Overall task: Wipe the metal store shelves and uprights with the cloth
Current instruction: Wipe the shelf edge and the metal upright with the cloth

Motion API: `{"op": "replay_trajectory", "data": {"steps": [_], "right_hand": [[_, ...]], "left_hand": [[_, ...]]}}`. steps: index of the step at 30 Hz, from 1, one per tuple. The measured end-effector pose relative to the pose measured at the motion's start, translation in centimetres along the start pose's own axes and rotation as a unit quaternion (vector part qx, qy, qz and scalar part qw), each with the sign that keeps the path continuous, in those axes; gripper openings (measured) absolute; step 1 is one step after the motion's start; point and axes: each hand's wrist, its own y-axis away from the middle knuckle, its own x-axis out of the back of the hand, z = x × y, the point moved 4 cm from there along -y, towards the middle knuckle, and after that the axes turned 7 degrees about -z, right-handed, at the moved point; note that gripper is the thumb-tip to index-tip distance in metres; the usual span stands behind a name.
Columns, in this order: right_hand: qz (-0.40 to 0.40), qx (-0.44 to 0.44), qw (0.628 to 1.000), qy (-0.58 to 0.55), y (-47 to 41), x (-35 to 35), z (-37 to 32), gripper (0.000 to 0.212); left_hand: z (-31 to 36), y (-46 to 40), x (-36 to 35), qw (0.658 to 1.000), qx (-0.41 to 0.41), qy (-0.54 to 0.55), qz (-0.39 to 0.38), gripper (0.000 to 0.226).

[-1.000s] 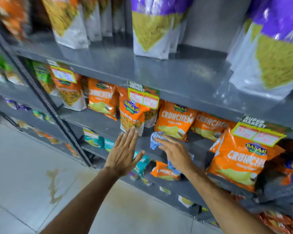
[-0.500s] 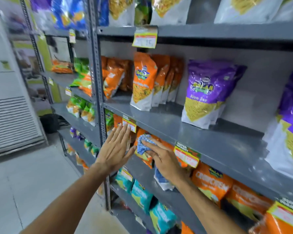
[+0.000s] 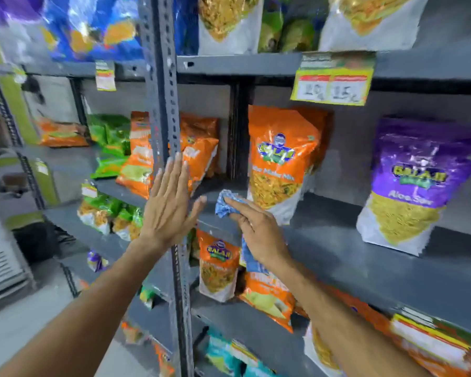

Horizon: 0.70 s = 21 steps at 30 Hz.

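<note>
A grey perforated metal upright (image 3: 162,85) runs top to bottom in the middle of the view. My left hand (image 3: 167,205) is flat with fingers spread, right in front of the upright at mid height. A grey metal shelf (image 3: 365,257) extends to the right from it. My right hand (image 3: 259,232) holds a blue checked cloth (image 3: 226,204) against the front left part of this shelf, just right of the upright. Part of the cloth hangs down below the hand.
Orange snack bags (image 3: 280,161) and a purple bag (image 3: 416,183) stand on the shelf beside my right hand. More bags fill the shelves above and below. A yellow price tag (image 3: 333,83) hangs from the upper shelf. Pale floor (image 3: 17,330) lies at lower left.
My view has swung upward from the lower shelves. Both hands have risen: the right hand with the cloth now sits on a higher shelf, and the left hand is now in front of the upright.
</note>
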Motion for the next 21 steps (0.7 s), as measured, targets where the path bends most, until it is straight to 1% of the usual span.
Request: {"op": "replay_trajectory", "data": {"steps": [5, 7, 9, 11, 14, 16, 19, 21], "right_hand": [[0.049, -0.075, 0.995, 0.052, -8.6, -4.1, 0.9, 0.037], [0.076, -0.114, 0.988, 0.069, -10.5, -4.3, 1.8, 0.037], [0.113, -0.173, 0.975, 0.086, -13.9, -4.9, 4.1, 0.036], [0.150, -0.228, 0.960, 0.068, -17.6, -5.2, 6.9, 0.033], [0.180, -0.288, 0.937, 0.085, -22.1, -5.2, 10.8, 0.027], [0.177, -0.343, 0.915, 0.118, -23.9, -5.1, 13.2, 0.029], [0.168, -0.409, 0.887, 0.136, -25.1, -4.5, 17.3, 0.044], [0.137, -0.434, 0.877, 0.157, -25.4, -4.3, 20.1, 0.042]], "left_hand": [[-6.5, -6.5, -2.5, 0.997, -0.024, 0.047, 0.050, 0.080], [-6.8, -7.6, -3.2, 0.995, -0.040, 0.059, 0.073, 0.081], [-7.7, -8.7, -4.6, 0.991, -0.064, 0.072, 0.097, 0.081], [-8.2, -9.4, -6.0, 0.986, -0.076, 0.078, 0.126, 0.081], [-8.4, -9.9, -7.4, 0.977, -0.091, 0.102, 0.162, 0.078], [-8.6, -10.1, -7.9, 0.973, -0.098, 0.113, 0.178, 0.077], [-8.7, -10.2, -8.2, 0.964, -0.115, 0.122, 0.206, 0.076], [-8.7, -10.2, -8.4, 0.961, -0.120, 0.121, 0.218, 0.076]]}}
